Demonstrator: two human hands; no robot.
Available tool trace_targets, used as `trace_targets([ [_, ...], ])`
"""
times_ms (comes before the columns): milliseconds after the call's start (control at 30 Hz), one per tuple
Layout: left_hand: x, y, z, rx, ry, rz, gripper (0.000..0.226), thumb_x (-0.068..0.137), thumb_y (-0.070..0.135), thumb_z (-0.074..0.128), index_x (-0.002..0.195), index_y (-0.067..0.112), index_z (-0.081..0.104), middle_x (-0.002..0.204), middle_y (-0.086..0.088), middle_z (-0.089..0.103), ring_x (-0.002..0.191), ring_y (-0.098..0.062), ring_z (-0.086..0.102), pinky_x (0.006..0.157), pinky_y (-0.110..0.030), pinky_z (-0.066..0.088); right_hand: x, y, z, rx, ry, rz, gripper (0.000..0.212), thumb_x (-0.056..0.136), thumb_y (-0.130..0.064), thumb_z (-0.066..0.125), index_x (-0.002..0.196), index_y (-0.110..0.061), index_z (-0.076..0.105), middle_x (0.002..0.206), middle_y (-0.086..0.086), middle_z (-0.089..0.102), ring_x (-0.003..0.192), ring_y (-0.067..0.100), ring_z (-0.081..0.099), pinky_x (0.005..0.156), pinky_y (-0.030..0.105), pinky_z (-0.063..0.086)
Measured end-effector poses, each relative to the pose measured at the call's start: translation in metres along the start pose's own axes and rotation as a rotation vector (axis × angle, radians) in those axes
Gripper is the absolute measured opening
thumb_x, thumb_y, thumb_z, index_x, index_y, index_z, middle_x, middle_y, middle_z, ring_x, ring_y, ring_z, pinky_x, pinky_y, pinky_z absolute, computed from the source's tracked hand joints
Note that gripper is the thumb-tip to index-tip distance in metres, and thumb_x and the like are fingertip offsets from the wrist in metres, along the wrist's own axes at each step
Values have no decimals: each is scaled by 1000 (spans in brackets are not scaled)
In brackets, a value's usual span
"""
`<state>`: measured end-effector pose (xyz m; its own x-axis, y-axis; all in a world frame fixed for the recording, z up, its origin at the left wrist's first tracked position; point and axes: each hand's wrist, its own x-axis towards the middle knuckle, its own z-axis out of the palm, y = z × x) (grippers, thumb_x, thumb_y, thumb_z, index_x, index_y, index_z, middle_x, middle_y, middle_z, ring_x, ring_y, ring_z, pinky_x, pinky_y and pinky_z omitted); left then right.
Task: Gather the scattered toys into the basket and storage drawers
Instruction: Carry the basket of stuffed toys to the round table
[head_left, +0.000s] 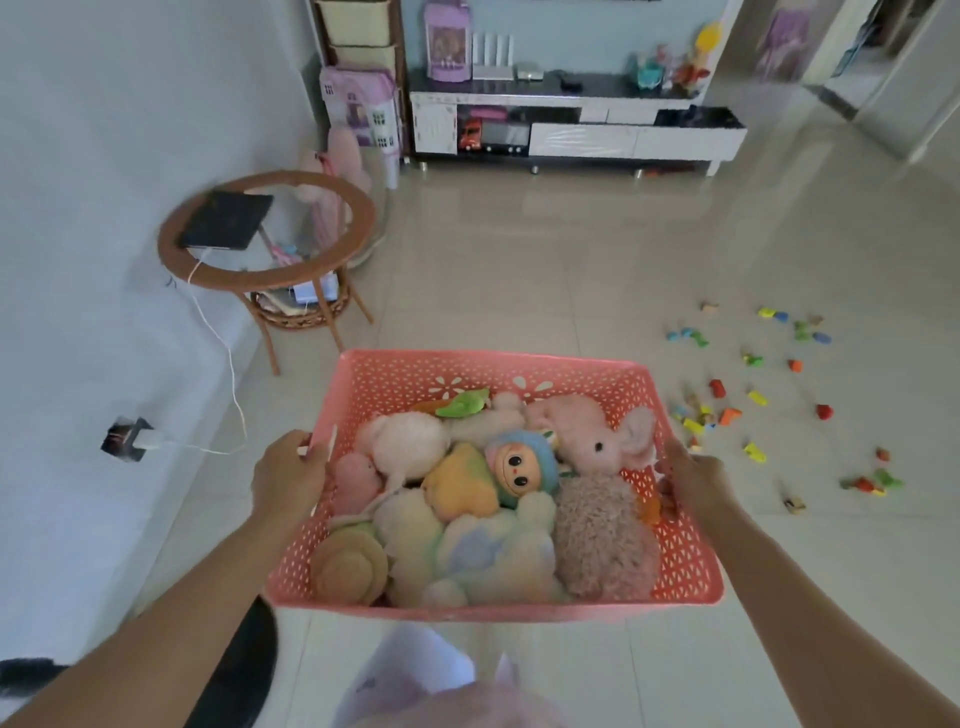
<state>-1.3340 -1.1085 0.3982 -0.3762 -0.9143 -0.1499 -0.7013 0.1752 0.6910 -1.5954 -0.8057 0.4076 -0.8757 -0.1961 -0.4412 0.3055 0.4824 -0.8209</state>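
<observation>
Both hands, left hand and right hand, are gripping the side rims of the pink basket, carrying it above the floor. Plush toys are light, but the thin plastic probably flexes.

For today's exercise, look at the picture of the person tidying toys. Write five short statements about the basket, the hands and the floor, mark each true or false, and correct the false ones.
1. Both hands hold the pink basket, the left hand on its left rim and the right hand on its right rim. True.
2. The basket holds only wooden blocks. False: it is full of plush toys, among them a pink elephant.
3. Small coloured blocks lie scattered on the floor to the right of the basket. True.
4. A black tablet lies on the floor tiles. False: it lies on the round wicker table.
5. The basket rests on the floor. False: it is held up in the air.
</observation>
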Motion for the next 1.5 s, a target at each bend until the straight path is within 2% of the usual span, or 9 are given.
trace_targets([
  [333,242,85,49,15,-44,63,29,90,37,49,89,12,62,80,-14,69,75,-35,66,75,-48,54,173,-108,93,21,97,43,46,93,-42,46,67,-4,54,47,7,48,40,19,43,47,27,38],
  [433,302,124,48,22,-59,120,23,89,26,49,84,8,63,74,-14,67,71,-35,65,72,-49,54,209,-147,112,55,118,28,45,94,-38,46,65,-5,53,44,5,48,40,19,43,48,28,38],
  [633,410,183,61,28,-60,171,21,90,22,51,76,8,59,72,-17,66,69,-35,65,69,-50,55,279,-213,145,74,177,40,43,95,-36,46,69,-2,55,44,6,48,30,14,43,37,18,37],
  [933,554,247,112,35,-16,91,25,94,22,46,77,6,57,71,-16,64,71,-35,63,69,-43,51,450,-316,203,24,62,29,43,96,-36,45,75,-1,56,52,8,47,34,14,42,38,18,36],
  [1067,609,269,112,-49,73,-6,25,93,21,49,80,3,60,76,-17,66,76,-35,63,72,-43,50,524,-394,234,-73,13,-33,43,96,-35,45,76,0,58,53,10,49,28,11,41,31,13,33],
  [1233,644,275,82,-353,249,-189,32,91,39,54,77,12,62,66,-8,66,61,-27,63,58,-35,53,583,-501,303,-172,-142,-164,44,92,-41,50,74,-2,60,56,9,53,36,17,46,46,25,39],
  [1367,665,257,47,-469,456,-327,25,90,33,56,81,12,66,65,-4,65,57,-20,60,60,-33,52,599,-559,377,-230,-344,-304,19,90,-11,56,79,4,60,50,7,53,32,8,46,37,16,39],
  [1433,671,243,28,-467,532,-363,27,91,33,55,76,12,64,65,-3,64,59,-22,59,60,-33,50,595,-581,416,-322,-403,-393,9,86,1,55,84,2,64,56,8,57,44,14,52,46,21,43],
  [1500,672,228,11,-452,601,-387,36,91,36,53,71,8,62,65,-9,63,60,-24,57,61,-38,50,589,-596,453,-385,-467,-441,18,82,9,52,92,1,65,69,12,62,58,21,55,57,29,48],
])
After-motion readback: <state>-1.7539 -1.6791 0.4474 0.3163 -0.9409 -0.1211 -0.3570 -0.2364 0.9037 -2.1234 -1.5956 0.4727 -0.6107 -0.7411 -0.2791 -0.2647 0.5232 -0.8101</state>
